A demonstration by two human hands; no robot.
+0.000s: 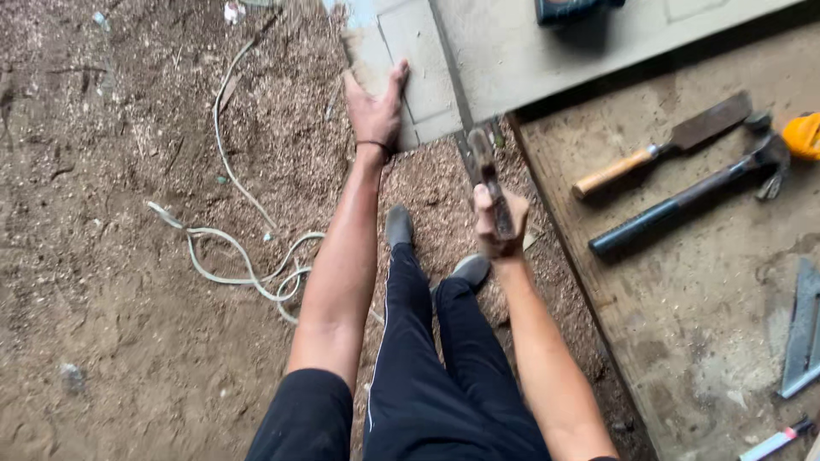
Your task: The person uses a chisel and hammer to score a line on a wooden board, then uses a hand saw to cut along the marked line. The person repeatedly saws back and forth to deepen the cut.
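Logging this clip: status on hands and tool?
Left hand flat on grey panel. Right hand gripping hammer against panel edge. Cord lies left, clear.

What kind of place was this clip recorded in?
Probably a rough carpentry workshop or building site: sawdust covers the dirt floor, a hammer and chisel lie on a dusty workbench, and the left hand steadies a grey panel.
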